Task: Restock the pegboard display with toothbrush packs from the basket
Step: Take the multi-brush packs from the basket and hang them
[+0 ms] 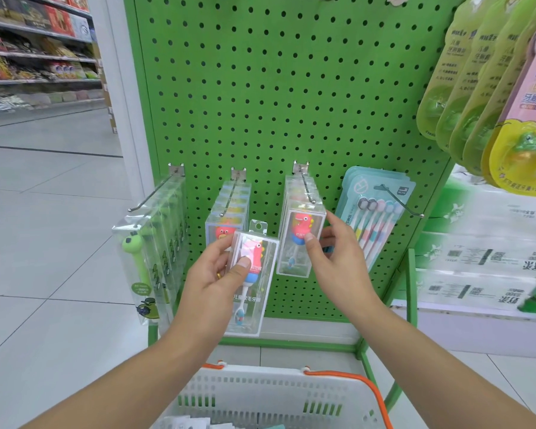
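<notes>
Left hand (212, 275) grip holding loose toothbrush pack (250, 283) before pegboard (260, 88); right hand (334, 258) grip pinching hung pack (300, 239) on hook (307, 187); basket (270, 394) below.

This is a shop, a supermarket or similar self-service store. A green perforated metal pegboard display (276, 97) stands at the end of an aisle, with steel hooks (305, 184) carrying rows of identical clear plastic boxed children's toothbrush packs (300, 239). More retail goods hang at the upper right as yellow-green and pink carded toothbrush sets (489, 97). To the left, long grey shelving (37, 57) runs down an aisle, packed with colourful packaged goods. White and green printed cartons (483, 258) are stacked at the right. The floor is pale glossy tile (50, 230), and a white slotted plastic shopping basket with orange handles (270, 394) sits below.
</notes>
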